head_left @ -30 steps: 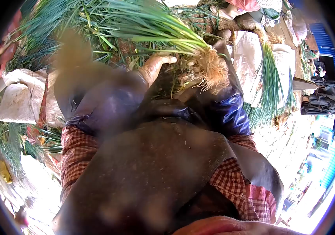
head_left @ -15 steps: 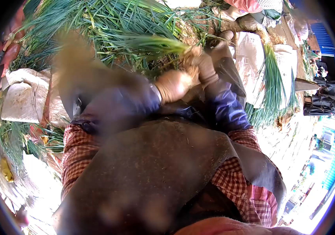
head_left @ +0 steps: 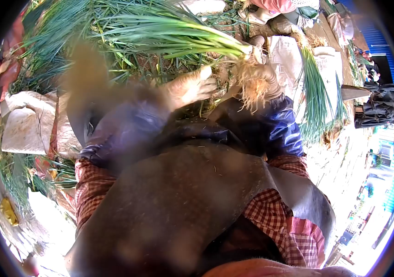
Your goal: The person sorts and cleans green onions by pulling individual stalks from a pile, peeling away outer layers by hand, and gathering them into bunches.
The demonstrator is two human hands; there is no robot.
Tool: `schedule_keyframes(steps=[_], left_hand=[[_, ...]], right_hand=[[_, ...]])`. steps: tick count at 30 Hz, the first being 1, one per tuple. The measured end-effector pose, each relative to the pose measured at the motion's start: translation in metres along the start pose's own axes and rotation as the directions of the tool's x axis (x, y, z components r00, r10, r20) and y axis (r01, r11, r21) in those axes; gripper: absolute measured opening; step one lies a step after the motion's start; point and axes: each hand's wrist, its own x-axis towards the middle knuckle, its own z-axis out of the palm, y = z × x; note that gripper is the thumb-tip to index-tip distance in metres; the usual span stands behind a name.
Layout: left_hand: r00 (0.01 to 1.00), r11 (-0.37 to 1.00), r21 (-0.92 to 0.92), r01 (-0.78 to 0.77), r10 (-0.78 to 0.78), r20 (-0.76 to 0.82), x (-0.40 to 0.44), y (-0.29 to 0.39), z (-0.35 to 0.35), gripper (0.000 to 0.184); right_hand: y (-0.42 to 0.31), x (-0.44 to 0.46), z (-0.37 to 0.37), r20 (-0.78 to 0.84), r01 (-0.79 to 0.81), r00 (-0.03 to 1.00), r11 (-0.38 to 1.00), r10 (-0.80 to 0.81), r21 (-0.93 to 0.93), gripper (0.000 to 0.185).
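Observation:
A bunch of green onions (head_left: 206, 39) lies across the upper middle, its leaves stretching left and its stringy brown roots (head_left: 253, 83) hanging towards my lap. My right hand (head_left: 270, 78) is closed around the bunch at the root end, the fingers partly hidden by the roots. My left hand (head_left: 190, 87) is apart from the bunch, below its leaves, with loosely bent fingers and nothing visible in them. Beneath and beyond spreads a large heap of green onions (head_left: 63, 41).
Another green onion bunch (head_left: 316, 87) rests on a white sack (head_left: 282, 60) to the right. A pale folded sack (head_left: 28, 122) lies at the left. A dark apron (head_left: 174, 194) covers my lap. Part of another person's pink clothing (head_left: 275, 5) shows at the top.
My hands were together at the roots; now the left has moved left, away from them. My right hand has shifted right with the bunch, and its roots now show.

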Motion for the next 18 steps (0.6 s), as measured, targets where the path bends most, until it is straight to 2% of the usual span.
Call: schedule_keyframes(steps=[1,2,3,4,5,6,8,9,10,11,13,15,16,17,18], left_hand=[[0.991,0.987,-0.088,-0.136,0.137,0.004,-0.011,0.012,0.031,0.107],[0.979,0.957,-0.206,-0.202,0.195,-0.053,-0.013,0.018,0.043,0.103],[0.939,0.896,-0.284,-0.340,0.337,-0.063,-0.012,0.024,0.048,0.098],[0.878,0.808,-0.357,-0.468,0.471,-0.086,-0.009,0.030,0.050,0.093],[0.838,0.707,-0.477,-0.523,0.527,-0.138,-0.006,0.034,0.050,0.079],[0.816,0.669,-0.503,-0.547,0.559,-0.145,-0.013,0.037,0.050,0.062],[0.798,0.614,-0.516,-0.597,0.393,-0.457,-0.016,0.052,0.053,0.047],[0.787,0.587,-0.525,-0.617,0.469,-0.401,-0.007,0.051,0.025,0.037],[0.733,0.615,-0.399,-0.680,0.569,-0.373,-0.014,0.060,0.029,0.031],[0.688,0.581,-0.369,-0.725,0.622,-0.373,-0.022,0.071,0.033,0.029],[0.604,0.491,-0.358,-0.794,0.705,-0.372,-0.041,0.099,0.056,0.027],[0.619,0.478,-0.453,-0.753,0.749,-0.238,-0.039,0.116,0.048,0.021],[0.626,0.482,-0.496,-0.722,0.761,-0.172,-0.039,0.122,0.048,0.020],[0.528,0.472,-0.309,-0.826,0.839,-0.129,-0.033,0.116,0.051,0.019],[0.580,0.498,-0.316,-0.807,0.770,-0.267,-0.024,0.111,0.047,0.020]], right_hand=[[0.002,-0.001,0.001,0.062,0.043,0.997,0.993,-0.036,-0.111,0.058],[0.004,-0.001,0.002,0.125,0.098,0.990,0.972,-0.072,-0.216,0.059],[0.006,-0.002,0.003,0.186,0.162,0.977,0.937,-0.108,-0.309,0.060],[0.003,-0.004,0.019,0.230,0.189,0.967,0.918,-0.112,-0.348,0.064],[0.001,-0.009,0.037,0.262,0.155,0.963,0.931,-0.067,-0.330,0.067],[-0.003,-0.012,0.058,0.282,0.080,0.959,0.950,0.009,-0.303,0.071],[-0.010,-0.016,0.089,0.381,0.022,0.918,0.944,0.111,-0.329,0.080],[-0.004,-0.011,0.088,0.380,0.068,0.920,0.914,0.098,-0.400,0.090],[-0.003,-0.013,0.088,0.349,-0.001,0.933,0.971,0.087,-0.240,0.086],[-0.003,-0.014,0.088,0.318,-0.058,0.945,0.996,0.077,-0.068,0.083],[0.009,-0.017,0.090,0.203,-0.156,0.976,0.915,0.083,0.372,0.078],[0.051,-0.011,0.065,0.088,-0.062,0.996,0.919,0.029,0.390,0.076],[0.065,-0.010,0.061,0.083,0.027,0.995,0.961,-0.052,0.274,0.075],[0.079,-0.010,0.057,0.078,0.120,0.988,0.981,-0.133,0.155,0.074],[0.080,-0.014,0.067,0.141,0.088,0.980,0.938,-0.142,0.335,0.062]])
